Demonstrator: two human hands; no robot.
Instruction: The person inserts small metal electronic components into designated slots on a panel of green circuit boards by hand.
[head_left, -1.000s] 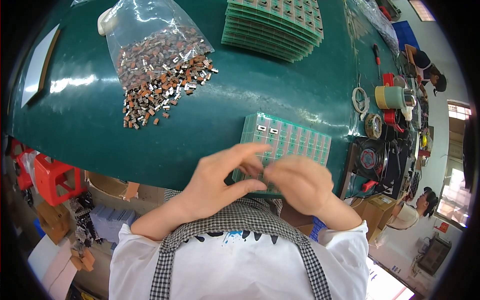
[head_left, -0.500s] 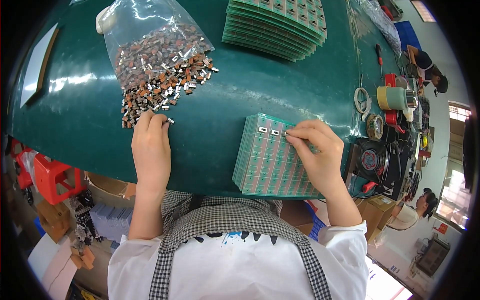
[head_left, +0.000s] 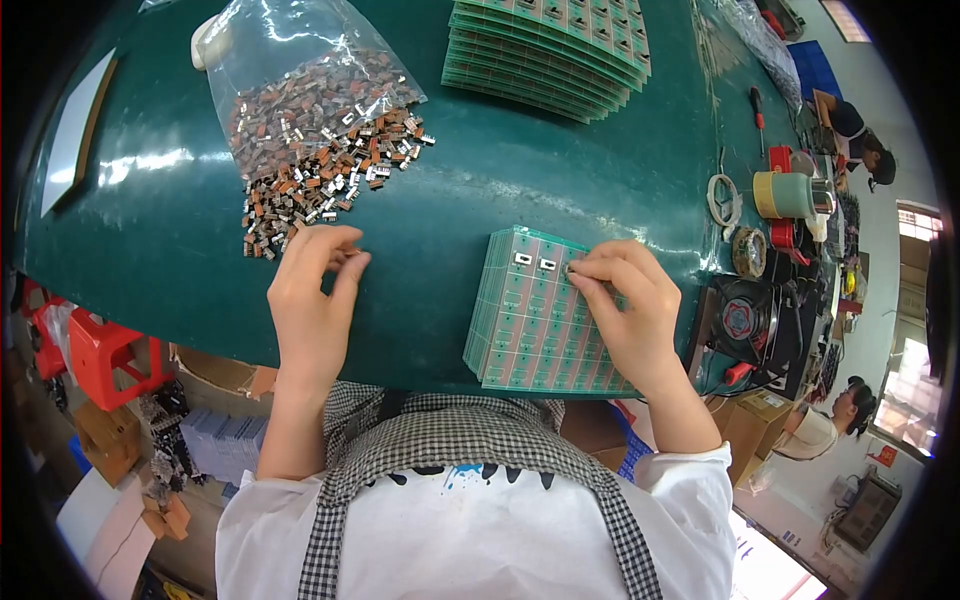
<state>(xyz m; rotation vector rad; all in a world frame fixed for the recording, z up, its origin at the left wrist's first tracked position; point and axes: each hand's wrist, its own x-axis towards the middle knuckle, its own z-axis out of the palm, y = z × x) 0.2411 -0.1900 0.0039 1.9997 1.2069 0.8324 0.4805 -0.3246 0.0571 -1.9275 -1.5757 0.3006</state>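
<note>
My left hand (head_left: 312, 285) hovers just right of the pile's near end, its thumb and fingers curled around a small slide switch that they mostly hide. Loose slide switches (head_left: 330, 175), brown and silver, spill from the mouth of a clear plastic bag (head_left: 280, 40). On the right, a stack of green circuit boards (head_left: 530, 320) lies near the table's front edge. Two white-topped slide switches (head_left: 523, 259) sit in the top board's far row. Beside them my right hand (head_left: 635, 305) is closed, pinching another switch at the row's third place; its fingertips cover most of it.
A taller stack of circuit boards (head_left: 545, 60) fitted with parts stands at the far side. Along the right lie a screwdriver (head_left: 758, 108), tape rolls (head_left: 749, 252), a green-and-cream cylinder (head_left: 785, 196) and a black fan (head_left: 738, 322). Red stools (head_left: 115, 355) stand left below the table. Two people are further right.
My left hand has drawn slightly right, away from the pile, and the switch at its fingertips has turned mostly out of sight. My right hand stays nearly still at the board.
</note>
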